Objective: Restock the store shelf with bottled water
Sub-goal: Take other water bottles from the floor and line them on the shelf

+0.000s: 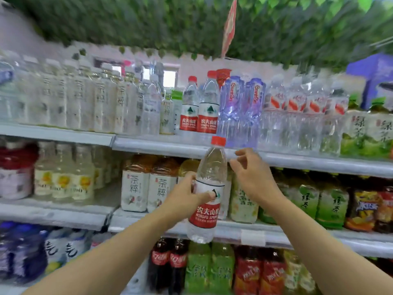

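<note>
One clear plastic water bottle with a red cap and red label (pixel 209 188) stands upright in your left hand (pixel 185 202), thumb curled across its label. Your right hand (pixel 253 175) hovers just beside its neck, fingers loosely spread, holding nothing.

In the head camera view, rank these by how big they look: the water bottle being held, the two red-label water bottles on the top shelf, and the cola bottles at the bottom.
Largest to smallest as they look:
1. Held water bottle, though it is nearest the camera.
2. Shelf water bottles and cola bottles: too similar to rank, and the colas are partly hidden.

The left hand grips the held bottle.
</note>
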The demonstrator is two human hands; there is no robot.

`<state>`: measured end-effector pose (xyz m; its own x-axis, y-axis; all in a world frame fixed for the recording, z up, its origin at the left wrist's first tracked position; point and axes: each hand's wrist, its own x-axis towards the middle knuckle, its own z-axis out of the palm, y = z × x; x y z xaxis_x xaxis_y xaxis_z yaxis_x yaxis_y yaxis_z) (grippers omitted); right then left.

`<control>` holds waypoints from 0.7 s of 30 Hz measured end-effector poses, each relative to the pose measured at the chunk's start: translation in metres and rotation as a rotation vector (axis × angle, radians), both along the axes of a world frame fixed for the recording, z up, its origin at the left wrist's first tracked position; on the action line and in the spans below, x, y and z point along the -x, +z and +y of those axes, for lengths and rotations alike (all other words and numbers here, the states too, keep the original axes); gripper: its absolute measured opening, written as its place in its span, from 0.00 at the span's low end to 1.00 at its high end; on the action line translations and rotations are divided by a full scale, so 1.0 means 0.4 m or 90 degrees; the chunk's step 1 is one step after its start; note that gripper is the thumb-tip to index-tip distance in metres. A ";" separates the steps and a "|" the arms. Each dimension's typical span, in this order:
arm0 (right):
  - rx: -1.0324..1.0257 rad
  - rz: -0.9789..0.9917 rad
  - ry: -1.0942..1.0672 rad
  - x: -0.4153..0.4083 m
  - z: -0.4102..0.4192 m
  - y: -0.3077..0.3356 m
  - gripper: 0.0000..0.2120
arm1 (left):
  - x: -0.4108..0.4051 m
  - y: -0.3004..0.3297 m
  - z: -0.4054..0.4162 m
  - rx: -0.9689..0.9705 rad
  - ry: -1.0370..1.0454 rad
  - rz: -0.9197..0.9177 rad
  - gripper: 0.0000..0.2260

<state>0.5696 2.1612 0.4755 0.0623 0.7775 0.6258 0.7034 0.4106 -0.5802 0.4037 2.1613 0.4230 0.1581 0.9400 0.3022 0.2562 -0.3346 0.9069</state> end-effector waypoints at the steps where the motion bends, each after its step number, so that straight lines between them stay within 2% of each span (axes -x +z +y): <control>1: -0.014 -0.010 -0.003 0.019 0.012 0.015 0.14 | 0.018 0.022 0.008 -0.018 0.008 0.000 0.13; 5: -0.035 -0.051 -0.022 0.079 0.063 0.066 0.15 | 0.086 0.116 0.043 -0.071 0.033 -0.013 0.13; 12: -0.019 -0.103 -0.027 0.169 0.138 0.103 0.24 | 0.174 0.325 0.136 -0.155 0.036 -0.037 0.18; 16: -0.020 -0.139 -0.080 0.196 0.189 0.111 0.24 | 0.197 0.414 0.215 -0.180 0.031 -0.090 0.09; 21: 0.015 -0.152 -0.109 0.201 0.233 0.095 0.26 | 0.200 0.466 0.320 -0.176 0.026 -0.091 0.09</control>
